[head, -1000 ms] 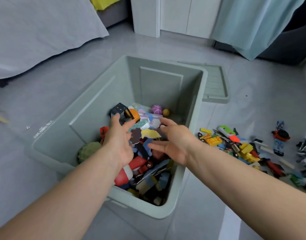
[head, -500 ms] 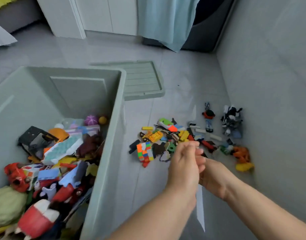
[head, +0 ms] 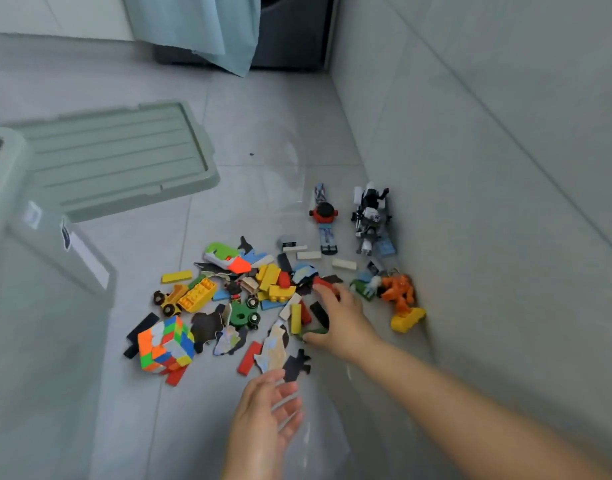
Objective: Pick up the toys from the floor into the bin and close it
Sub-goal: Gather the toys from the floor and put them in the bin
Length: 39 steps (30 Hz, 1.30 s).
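A heap of small toys [head: 263, 299] lies on the grey floor by the wall: bricks, flat puzzle pieces, a colour cube [head: 166, 344], a yellow toy truck [head: 186, 296], an orange figure [head: 399, 294] and a grey robot [head: 370, 216]. My right hand [head: 339, 320] is spread open over the heap's right side, fingers touching the pieces. Just short of the heap's near edge hovers my left hand [head: 266, 414], open and holding nothing. The green bin [head: 31, 271] fills the left edge; its inside is out of view. Its lid [head: 117, 157] lies flat on the floor behind it.
A grey wall [head: 488, 202] runs along the right, close against the toys. A light blue cloth [head: 200, 26] hangs at the back over a dark appliance [head: 290, 32]. Bare floor lies between the bin and the heap.
The view has swung right, away from the bin's inside to the floor heap. My hands have parted; the right one reached down onto the toys and the left one opened below.
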### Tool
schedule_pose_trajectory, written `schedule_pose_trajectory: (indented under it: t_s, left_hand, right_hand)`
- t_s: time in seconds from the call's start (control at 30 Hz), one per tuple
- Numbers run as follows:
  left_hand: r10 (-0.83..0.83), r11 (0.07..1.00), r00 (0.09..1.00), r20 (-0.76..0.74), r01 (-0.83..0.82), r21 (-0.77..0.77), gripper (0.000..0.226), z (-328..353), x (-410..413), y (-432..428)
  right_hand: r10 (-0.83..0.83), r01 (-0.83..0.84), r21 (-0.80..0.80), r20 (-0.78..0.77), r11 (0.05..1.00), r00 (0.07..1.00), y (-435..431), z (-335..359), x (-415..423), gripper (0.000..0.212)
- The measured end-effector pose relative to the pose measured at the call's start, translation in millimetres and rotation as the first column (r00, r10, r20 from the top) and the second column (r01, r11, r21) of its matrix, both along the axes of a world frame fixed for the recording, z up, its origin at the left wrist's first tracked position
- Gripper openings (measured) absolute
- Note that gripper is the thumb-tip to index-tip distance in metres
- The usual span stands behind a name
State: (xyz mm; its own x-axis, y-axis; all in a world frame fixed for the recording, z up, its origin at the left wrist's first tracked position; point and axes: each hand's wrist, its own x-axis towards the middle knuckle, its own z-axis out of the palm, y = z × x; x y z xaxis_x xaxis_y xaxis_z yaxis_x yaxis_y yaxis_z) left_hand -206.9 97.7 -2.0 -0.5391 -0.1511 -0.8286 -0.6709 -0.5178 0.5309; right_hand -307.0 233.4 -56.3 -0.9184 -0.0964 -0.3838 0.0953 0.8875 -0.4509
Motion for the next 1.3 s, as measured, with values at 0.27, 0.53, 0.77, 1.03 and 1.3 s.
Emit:
schedule_pose_trajectory:
  t_s: [0.27, 0.53, 0.77, 1.03, 1.3]
  left_hand:
    - [0.017, 0.998, 1.000, 0.008, -0.018, 0.053, 0.022, -22, -17, -1]
    - [0.092, 0.988, 0.996, 0.015, -0.093, 0.127, 0.026, -37, -20, 0]
    - [0.221, 0.920, 0.975, -0.012, -0.204, 0.334, 0.042, -43, -8, -31]
    - [0.209, 0.841, 0.977, -0.037, -0.161, 0.517, 0.048, -48, 10, -55]
    - [0.297, 0.874, 0.955, 0.001, -0.272, 0.403, 0.023, -65, 27, -55]
  right_hand:
    - [0.209, -0.219, 0.174, 0.073, 0.960, 0.975, -42, -30, -46, 0.072]
    - [0.321, -0.311, 0.088, -0.162, 0.946, 0.933, -44, -58, -10, 0.056]
    - [-0.006, -0.100, -0.482, -0.213, 0.870, 0.977, -33, 8, 22, 0.050]
    - [0.477, -0.498, -0.314, -0.146, 0.808, 0.867, -68, 10, 96, 0.061]
    - [0.064, -0.083, -0.135, -0.135, 0.987, 0.989, -37, -12, 67, 0.049]
